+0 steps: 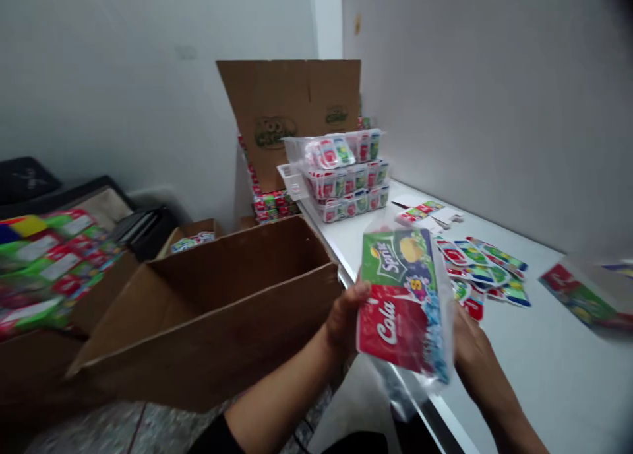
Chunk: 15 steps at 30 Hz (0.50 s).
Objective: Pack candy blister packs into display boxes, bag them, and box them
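Observation:
Both my hands hold up one flat printed pack (403, 295) in clear plastic, green with "Sprite" on top and red with "Cola" below. My left hand (343, 322) grips its left edge with the thumb on the front. My right hand (469, 352) is behind its right edge, fingers hidden by the pack. The pack hangs over the near edge of the white table (554, 368).
An open brown cardboard box (217, 309) stands left of my hands. Stacked clear trays of small packs (346, 173) sit at the table's far end before an upright carton (291, 111). Loose printed cards (482, 269) lie on the table. More colourful packs (49, 262) pile at the left.

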{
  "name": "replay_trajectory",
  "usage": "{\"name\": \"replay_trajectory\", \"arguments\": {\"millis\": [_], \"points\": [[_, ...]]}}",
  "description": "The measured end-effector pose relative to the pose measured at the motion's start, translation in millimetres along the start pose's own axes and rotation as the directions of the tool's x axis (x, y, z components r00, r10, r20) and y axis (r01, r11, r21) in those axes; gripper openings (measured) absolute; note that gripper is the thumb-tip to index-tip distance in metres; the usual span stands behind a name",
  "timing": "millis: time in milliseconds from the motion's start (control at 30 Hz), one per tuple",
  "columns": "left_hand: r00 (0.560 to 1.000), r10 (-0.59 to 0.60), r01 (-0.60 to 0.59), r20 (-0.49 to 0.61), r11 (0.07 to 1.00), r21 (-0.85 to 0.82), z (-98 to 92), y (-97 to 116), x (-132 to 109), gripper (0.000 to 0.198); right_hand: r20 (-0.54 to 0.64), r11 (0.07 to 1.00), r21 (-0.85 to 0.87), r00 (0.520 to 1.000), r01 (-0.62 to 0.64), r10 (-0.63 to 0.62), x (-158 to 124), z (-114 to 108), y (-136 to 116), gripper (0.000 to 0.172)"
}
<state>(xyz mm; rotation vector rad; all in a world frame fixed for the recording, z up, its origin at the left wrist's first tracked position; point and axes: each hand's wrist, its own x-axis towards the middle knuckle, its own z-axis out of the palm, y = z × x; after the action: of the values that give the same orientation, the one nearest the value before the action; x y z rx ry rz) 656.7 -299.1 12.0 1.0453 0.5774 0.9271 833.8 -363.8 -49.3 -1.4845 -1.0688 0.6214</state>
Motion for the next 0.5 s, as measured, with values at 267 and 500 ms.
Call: {"name": "replay_trajectory", "arguments": {"millis": [267, 500], "points": [[0.698, 0.665, -0.251, -0.265, 0.574, 0.779, -123.5, 176.5, -23.3, 0.064, 0.311, 0.941, -0.162, 0.92, 0.297, -0.237, 67.6, 117.1, -57.4, 0.077], [0.979, 0.202, 0.051, -0.017, -0.162, 0.986, -254.4, 192.1, 11.4, 0.119, 0.495, 0.982, -0.174, 0.868, 0.073, 0.023, 101.2, 180.8, -15.9, 0.054]]}}
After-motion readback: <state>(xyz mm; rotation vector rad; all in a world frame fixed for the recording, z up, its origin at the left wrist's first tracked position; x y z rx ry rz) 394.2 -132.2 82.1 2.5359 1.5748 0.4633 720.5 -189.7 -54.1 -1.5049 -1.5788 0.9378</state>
